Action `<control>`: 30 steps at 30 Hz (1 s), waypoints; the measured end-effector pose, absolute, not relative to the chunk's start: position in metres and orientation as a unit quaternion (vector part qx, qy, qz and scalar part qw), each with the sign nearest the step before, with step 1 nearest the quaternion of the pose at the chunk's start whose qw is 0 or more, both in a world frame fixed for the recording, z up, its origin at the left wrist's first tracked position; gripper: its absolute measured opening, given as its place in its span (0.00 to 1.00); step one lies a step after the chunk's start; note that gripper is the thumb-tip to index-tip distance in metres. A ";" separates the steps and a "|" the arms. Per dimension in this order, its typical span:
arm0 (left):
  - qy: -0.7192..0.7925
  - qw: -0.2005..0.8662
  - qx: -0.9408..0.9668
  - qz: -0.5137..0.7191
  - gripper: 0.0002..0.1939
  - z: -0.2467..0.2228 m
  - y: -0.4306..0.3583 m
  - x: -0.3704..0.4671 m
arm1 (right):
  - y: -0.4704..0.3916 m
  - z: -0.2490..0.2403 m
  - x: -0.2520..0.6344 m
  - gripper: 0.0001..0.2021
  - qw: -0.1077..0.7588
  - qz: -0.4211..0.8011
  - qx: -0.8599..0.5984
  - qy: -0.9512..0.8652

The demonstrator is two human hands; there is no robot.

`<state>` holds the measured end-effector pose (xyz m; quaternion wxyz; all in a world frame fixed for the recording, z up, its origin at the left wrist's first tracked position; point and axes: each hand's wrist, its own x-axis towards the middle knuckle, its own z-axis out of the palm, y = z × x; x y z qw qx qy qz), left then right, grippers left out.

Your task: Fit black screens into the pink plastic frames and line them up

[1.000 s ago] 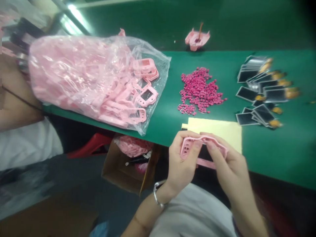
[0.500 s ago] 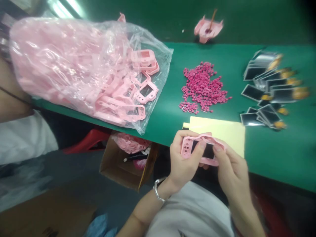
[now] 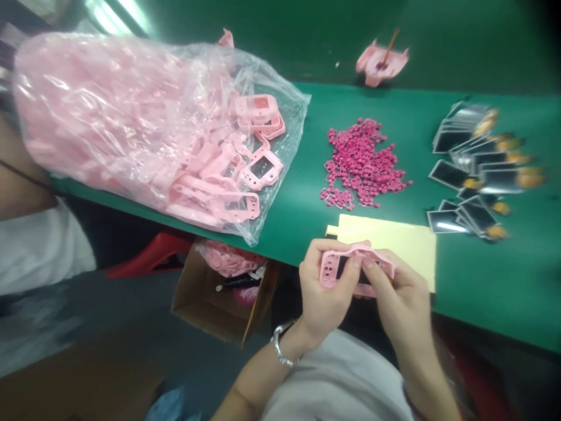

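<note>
Between my hands, over the front edge of the table, is a pink plastic casing (image 3: 328, 271) with small holes at its left end. A dark screen (image 3: 343, 266) shows in its window, partly covered by my thumbs. My left hand (image 3: 326, 292) grips the casing's left side, its thumb pressed on the screen area. The right side is gripped by my right hand (image 3: 397, 292), with its thumb tip close beside the left one. The fingers underneath are mostly hidden. Behind the casing lies a yellow sheet (image 3: 390, 231) on the table.
A clear bag (image 3: 109, 117) full of pink casings covers the table's left part. Magenta button pieces (image 3: 363, 161) lie heaped mid-table, and loose screens (image 3: 451, 172) at the right. A pink shell (image 3: 381, 61) stands behind. Below the edge sits a cardboard box (image 3: 201, 304).
My right thumb has moved left across the screen, towards my left thumb. Both hands still hold the casing. The whole view has shifted slightly.
</note>
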<state>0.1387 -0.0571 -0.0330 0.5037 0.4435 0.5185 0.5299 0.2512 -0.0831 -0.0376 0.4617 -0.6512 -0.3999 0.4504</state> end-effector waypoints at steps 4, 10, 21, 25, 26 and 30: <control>0.509 0.512 0.454 0.523 0.05 -0.036 -0.055 0.132 | -0.077 -0.047 0.247 0.15 0.465 0.454 -0.656 -0.383; 0.531 0.492 0.435 0.536 0.03 -0.048 -0.050 0.120 | -0.072 -0.048 0.238 0.13 0.455 0.433 -0.661 -0.410; 0.470 0.670 0.333 0.469 0.08 -0.063 0.006 0.126 | -0.091 -0.074 0.242 0.19 0.296 0.065 -0.626 -0.718; 0.445 0.698 0.290 0.480 0.09 -0.062 0.018 0.126 | -0.077 -0.070 0.235 0.18 0.217 0.008 -0.656 -0.723; 0.435 0.708 0.293 0.472 0.09 -0.061 0.020 0.124 | -0.074 -0.069 0.234 0.17 0.212 -0.001 -0.659 -0.722; 0.413 0.713 0.354 0.443 0.10 -0.064 0.020 0.115 | -0.068 -0.071 0.234 0.12 0.231 0.003 -0.659 -0.716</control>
